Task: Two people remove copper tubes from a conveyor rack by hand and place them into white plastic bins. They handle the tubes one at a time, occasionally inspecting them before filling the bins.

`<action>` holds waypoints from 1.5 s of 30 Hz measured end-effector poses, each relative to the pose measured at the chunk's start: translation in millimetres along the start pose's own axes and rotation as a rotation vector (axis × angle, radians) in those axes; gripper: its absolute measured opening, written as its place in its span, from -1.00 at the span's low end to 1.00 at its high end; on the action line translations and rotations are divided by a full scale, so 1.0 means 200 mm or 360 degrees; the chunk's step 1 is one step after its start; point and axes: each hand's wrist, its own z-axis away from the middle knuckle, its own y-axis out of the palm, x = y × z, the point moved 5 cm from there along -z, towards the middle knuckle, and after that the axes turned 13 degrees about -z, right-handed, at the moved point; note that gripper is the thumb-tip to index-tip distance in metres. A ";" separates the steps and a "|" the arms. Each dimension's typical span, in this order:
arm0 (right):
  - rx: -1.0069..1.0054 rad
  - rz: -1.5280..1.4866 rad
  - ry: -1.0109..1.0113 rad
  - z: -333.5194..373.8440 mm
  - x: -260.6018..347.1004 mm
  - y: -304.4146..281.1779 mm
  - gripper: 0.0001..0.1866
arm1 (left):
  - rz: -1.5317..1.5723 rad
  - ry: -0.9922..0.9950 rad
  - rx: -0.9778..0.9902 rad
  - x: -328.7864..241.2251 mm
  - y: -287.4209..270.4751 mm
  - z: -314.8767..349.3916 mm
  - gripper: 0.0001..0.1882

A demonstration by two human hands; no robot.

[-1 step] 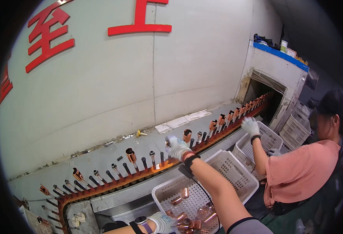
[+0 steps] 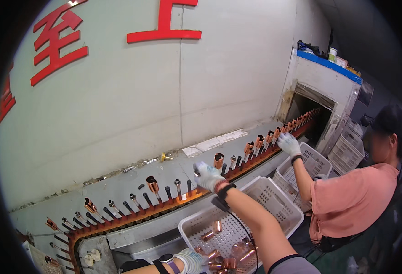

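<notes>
The co-worker's gloved hand (image 2: 289,144) has shifted left toward the row of posts (image 2: 168,192), while the person's own hands look nearly unchanged. Shiny, hollow copper cylinders (image 2: 207,235) lie loose in the pale perforated basket (image 2: 196,222). The left hand (image 2: 193,261) is beside them, the right hand (image 2: 207,176) curls at the row; I cannot tell whether either grips anything.

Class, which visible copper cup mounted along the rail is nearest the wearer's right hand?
The copper cup just beyond the right hand, to its right; other mounted cups stand farther off along the rail.
</notes>
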 end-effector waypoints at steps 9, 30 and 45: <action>0.0529 -0.0347 -0.0121 0.50 0.15 0.05 -0.48 | -0.0058 0.0018 -0.0101 -0.03 -0.02 0.06 -0.56; -0.0063 0.0289 0.0355 -0.44 -0.34 0.15 -0.73 | -0.0054 -0.0152 0.0045 0.21 -0.06 0.06 -0.45; -0.0045 -0.0085 -0.0475 0.00 -0.13 -0.04 -0.47 | -0.0202 -0.0145 0.0000 0.23 -0.14 -0.04 -0.59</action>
